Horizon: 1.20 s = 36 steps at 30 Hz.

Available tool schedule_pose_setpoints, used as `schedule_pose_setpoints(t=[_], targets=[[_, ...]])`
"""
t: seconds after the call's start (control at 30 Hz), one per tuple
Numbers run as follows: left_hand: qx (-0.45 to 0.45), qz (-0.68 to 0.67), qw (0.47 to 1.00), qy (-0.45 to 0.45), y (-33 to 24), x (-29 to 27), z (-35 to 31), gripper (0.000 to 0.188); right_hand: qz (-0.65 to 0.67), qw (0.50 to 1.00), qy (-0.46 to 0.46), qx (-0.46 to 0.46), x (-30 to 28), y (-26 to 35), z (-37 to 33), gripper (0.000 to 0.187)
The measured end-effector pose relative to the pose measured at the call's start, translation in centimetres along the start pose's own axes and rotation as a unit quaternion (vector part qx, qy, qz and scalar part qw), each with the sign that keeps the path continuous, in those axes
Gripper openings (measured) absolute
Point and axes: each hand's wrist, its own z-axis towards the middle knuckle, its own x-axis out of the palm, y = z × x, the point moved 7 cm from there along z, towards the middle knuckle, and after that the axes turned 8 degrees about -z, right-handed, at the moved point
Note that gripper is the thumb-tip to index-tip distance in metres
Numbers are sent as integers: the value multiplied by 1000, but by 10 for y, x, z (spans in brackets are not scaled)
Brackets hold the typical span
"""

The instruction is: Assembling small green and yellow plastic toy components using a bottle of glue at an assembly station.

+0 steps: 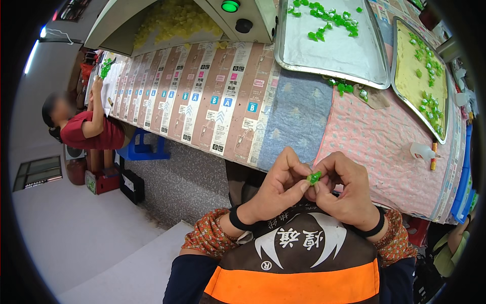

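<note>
Both of my hands meet just above my lap, pinching one small bright green piece between their fingertips. My left hand grips it from the left, my right hand from the right. Each wrist wears a black band over a patterned sleeve. The table edge, covered with pink patterned cloth, lies right beyond my hands. Farther back on the table a metal tray holds several more green pieces, and a second tray with a yellow lining holds others.
A small white squeeze bottle and an orange tube lie on the pink cloth at right. A machine housing with a green button stands behind. Another person in a red shirt sits at the table's far left, by a blue stool.
</note>
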Motion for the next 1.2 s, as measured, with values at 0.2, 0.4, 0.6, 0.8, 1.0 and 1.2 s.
schedule_pose_setpoints(t=[0.2, 0.4, 0.6, 0.8, 1.0, 1.2], targets=[[-41, -13, 999, 5, 1, -4, 0, 18, 9, 1000, 19, -13, 1, 4, 0, 16], [-28, -53, 998, 29, 2, -3, 4, 16, 12, 999, 27, -18, 2, 5, 0, 16], [-43, -87, 995, 18, 4, -2, 5, 16, 29, 999, 30, -12, 3, 2, 0, 16], [-55, -97, 994, 12, 6, -1, 5, 16, 38, 999, 30, -11, 3, 0, 0, 16], [-50, -123, 991, 19, 8, 0, 5, 16, 52, 998, 27, -6, 4, -3, -1, 15], [-57, -127, 990, 15, 9, 0, 5, 15, 52, 998, 25, -3, 4, -4, -1, 15]])
